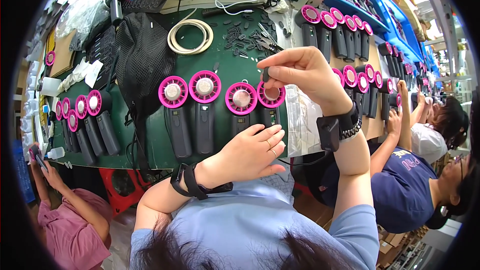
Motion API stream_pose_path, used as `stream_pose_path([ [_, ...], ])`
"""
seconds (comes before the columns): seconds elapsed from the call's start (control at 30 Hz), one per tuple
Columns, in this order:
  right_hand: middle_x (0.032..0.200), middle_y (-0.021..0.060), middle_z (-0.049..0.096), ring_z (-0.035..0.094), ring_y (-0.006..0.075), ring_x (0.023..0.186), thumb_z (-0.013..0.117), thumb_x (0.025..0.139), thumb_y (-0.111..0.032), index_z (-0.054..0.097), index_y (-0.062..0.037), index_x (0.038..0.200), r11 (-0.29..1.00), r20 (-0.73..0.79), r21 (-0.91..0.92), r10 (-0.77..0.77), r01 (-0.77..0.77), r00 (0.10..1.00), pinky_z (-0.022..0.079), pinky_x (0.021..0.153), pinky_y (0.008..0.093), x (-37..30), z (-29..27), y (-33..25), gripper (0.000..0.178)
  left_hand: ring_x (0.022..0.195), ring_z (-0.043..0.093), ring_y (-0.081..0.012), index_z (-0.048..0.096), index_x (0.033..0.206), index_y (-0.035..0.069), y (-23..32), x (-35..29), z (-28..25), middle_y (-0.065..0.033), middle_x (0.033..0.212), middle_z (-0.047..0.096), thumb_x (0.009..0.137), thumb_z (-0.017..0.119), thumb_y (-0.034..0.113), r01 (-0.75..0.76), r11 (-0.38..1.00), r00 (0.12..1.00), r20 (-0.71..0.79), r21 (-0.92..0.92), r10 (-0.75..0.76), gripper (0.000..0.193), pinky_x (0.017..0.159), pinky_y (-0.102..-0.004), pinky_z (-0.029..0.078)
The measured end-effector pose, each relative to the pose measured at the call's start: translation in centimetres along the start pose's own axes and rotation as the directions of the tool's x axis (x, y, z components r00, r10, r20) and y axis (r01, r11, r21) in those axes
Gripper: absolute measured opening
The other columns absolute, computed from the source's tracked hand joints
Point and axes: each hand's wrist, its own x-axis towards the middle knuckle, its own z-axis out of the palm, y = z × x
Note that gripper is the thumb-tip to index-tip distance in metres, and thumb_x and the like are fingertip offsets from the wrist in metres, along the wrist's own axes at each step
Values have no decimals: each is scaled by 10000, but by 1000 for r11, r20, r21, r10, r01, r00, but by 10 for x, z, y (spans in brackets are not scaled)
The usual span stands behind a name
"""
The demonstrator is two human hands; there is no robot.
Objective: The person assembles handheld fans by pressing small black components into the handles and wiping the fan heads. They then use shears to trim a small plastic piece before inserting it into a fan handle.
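Note:
Pinched between the thumb and fingertips of my right hand (305, 72) is a small dark oblong piece (266, 74), raised above the table beside a pink-rimmed handheld fan (271, 95). My left hand (245, 154) lies palm down with its fingers spread, over the lower handle of another handheld fan (241, 98); whether it presses on that handle I cannot tell. Left of it, a pink-and-black fan (205, 84) and a second one (173, 91) lie side by side, handles toward me. Many small black pieces (239, 37) are scattered farther back.
Tweezers (267, 44), a coiled cream cable (191, 37) and a black mesh bag (142, 60) lie on the green mat (215, 19). More fans (92, 112) line the left; others (345, 32) stand right. A co-worker (407, 185) sits at right, another person (75, 220) at left.

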Motion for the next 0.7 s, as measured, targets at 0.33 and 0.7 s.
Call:
stream_pose_path([
  [0.33, 910, 122, 722, 704, 135, 794, 656, 905, -25, 691, 64, 1055, 994, -134, 108, 8, 7, 991, 569, 724, 236, -27, 6, 21, 179, 1271, 519, -252, 625, 1091, 24, 0, -3, 5, -115, 1284, 599, 881, 609, 459, 21, 999, 1000, 19, -24, -21, 483, 1039, -425, 409],
  [0.7, 933, 34, 691, 655, 73, 825, 685, 886, 3, 683, 42, 982, 979, -247, -186, 39, -87, 968, 547, 757, 218, -77, 10, 75, 103, 1255, 545, -267, 623, 1148, 35, -7, -22, -4, -116, 1309, 595, 877, 630, 438, 51, 994, 999, -1, -96, -51, 486, 1052, -452, 408],
])
